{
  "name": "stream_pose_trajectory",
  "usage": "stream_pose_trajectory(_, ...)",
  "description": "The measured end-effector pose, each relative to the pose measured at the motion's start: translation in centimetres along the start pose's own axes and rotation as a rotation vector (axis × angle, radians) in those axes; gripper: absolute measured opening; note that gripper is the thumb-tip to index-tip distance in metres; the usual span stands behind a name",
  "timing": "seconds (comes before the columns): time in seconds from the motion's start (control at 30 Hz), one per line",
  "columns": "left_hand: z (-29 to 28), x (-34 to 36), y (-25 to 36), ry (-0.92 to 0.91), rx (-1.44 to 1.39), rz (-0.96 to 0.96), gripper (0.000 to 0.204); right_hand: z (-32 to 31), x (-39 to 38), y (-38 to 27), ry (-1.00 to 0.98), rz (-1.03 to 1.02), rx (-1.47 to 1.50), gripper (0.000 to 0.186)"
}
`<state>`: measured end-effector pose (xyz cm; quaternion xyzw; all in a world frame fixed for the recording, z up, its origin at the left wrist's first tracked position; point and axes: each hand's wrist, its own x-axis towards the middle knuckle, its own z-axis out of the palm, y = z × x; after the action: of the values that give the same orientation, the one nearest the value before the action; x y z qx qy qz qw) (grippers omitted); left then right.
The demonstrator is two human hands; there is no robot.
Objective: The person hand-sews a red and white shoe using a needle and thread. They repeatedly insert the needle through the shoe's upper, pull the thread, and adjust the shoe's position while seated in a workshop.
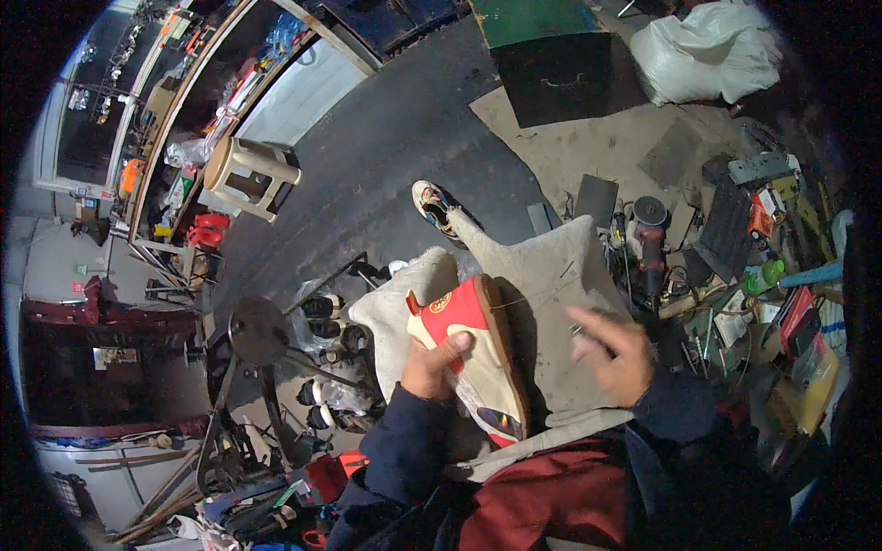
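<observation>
A red and cream shoe (478,354) lies on its side over the grey cloth (574,358) draped across the person's lap; take clock directions from this shoe. Its toe points to 5 o'clock, and its brown sole (503,340) runs along the 3 o'clock side. The left grip (432,367) is closed on the shoe from 8 o'clock, thumb pressed on the upper. The right grip (614,356) is at 3 o'clock, apart from the shoe, fingers bent and blurred; whether it pinches anything, I cannot tell. Both forearms are in dark sleeves (400,450), and a red garment (542,500) shows below the cloth at 5 o'clock.

Just before 12 o'clock, a patterned shoe on a foot (432,207) rests on the dark floor (395,138). At 9 o'clock, several shoes (323,317) lie near a metal stand with a round disc (255,331). A plastic stool (255,179) is tipped over at 10 o'clock, beside the crowded shelves (170,101). A white sack (703,55) sits at 1 o'clock, and an angle grinder (650,239) stands among scattered tools at 2 o'clock.
</observation>
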<state>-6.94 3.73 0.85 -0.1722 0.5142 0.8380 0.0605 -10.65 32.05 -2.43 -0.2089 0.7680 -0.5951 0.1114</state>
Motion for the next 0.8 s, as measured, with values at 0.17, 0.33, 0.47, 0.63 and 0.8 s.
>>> stream_pose_trajectory(0.17,-0.7,0.5,-0.3,0.049,-0.024,0.039,0.076,3.3,1.9,-4.2,-0.180,-0.095,0.165,0.045)
stream_pose_trajectory(0.33,-1.4,0.2,-0.5,0.063,0.009,0.031,0.080,4.6,2.2,-3.6,-0.176,-0.104,0.195,0.049)
stream_pose_trajectory(0.47,-1.6,0.6,-0.7,0.079,0.029,0.025,0.083,5.0,2.8,-3.5,-0.130,-0.138,0.220,0.046)
stream_pose_trajectory(0.63,-1.5,0.6,-0.6,0.084,0.025,-0.009,0.084,5.5,3.2,-3.5,-0.116,-0.175,0.221,0.047)
stream_pose_trajectory(0.8,-0.6,0.0,0.1,0.049,-0.073,-0.071,0.071,4.1,3.3,-4.6,-0.171,-0.113,0.156,0.047)
